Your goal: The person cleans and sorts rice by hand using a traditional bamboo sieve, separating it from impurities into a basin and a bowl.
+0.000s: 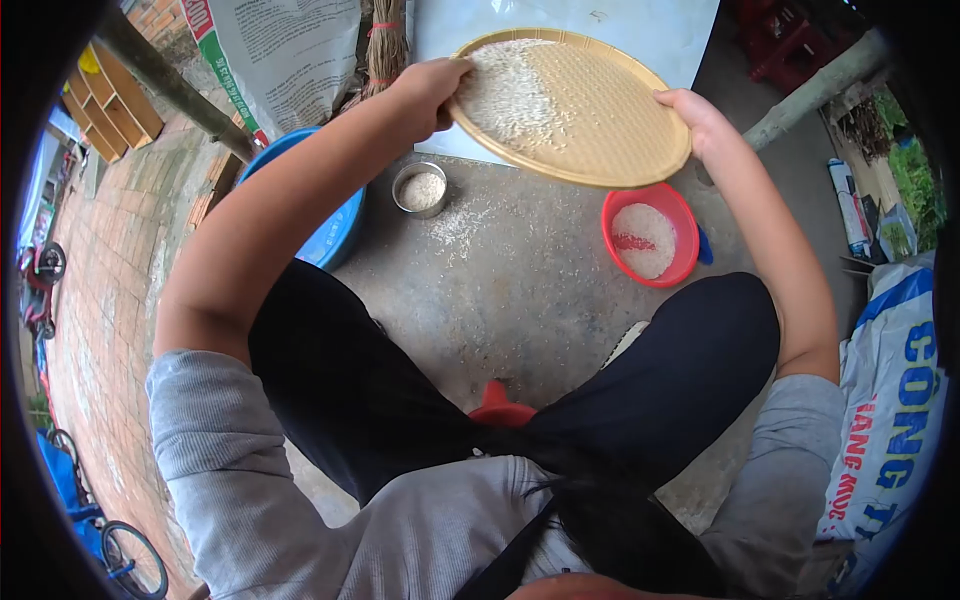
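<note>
A round woven tray [625, 115] is held up in front of me, tilted down toward the right. White grains [510, 95] lie over its left part and look slightly blurred. My left hand [438, 88] grips the left rim. On the right rim is my right hand [697, 122], its thumb over the edge. Below the tray on the right, a red bowl [683, 272] on the floor holds white grains. A small metal bowl [420, 210] with grains stands lower left of the tray, with spilled grains [460, 228] beside it.
A blue basin [350, 235] stands behind my left forearm. A white board [560, 15] and a straw broom [385, 45] are at the back. Printed sacks stand at back left and at right [890, 400]. A red object [500, 408] is between my legs on the concrete floor [500, 310].
</note>
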Motion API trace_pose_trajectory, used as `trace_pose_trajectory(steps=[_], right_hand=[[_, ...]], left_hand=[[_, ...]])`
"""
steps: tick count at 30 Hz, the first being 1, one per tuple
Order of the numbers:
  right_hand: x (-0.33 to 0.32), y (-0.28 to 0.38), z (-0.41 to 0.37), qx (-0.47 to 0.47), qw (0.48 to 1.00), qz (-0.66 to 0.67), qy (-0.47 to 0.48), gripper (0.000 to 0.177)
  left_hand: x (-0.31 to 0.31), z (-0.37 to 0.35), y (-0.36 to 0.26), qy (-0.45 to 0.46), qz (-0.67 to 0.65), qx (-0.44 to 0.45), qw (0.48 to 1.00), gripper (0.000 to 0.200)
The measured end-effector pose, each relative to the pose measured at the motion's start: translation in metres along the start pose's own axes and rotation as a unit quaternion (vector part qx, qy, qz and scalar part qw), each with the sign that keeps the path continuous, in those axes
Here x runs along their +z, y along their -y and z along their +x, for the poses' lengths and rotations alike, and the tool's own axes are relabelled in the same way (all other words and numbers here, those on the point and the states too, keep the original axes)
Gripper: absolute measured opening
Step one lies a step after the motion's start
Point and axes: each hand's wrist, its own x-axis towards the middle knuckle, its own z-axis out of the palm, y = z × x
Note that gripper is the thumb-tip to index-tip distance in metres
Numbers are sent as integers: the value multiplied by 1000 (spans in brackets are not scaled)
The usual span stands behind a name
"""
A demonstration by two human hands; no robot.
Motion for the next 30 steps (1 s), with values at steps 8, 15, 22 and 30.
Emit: trace_pose_trajectory(steps=[8,15,22,30], right_hand=[[34,4,-38,-46,995,-51,78,35],[-10,-2,-6,41,999,30,-6,35],[-7,2,-18,-18,1000,-3,21,36],[37,3,-59,-74,987,-57,127,39]], left_hand=[[-36,24,-10,69,-18,-59,996,29],[1,0,-12,47,-41,-41,997,32],[2,-8,-5,29,-94,-41,994,29],[-49,22,-16,148,-65,-73,984,32]])
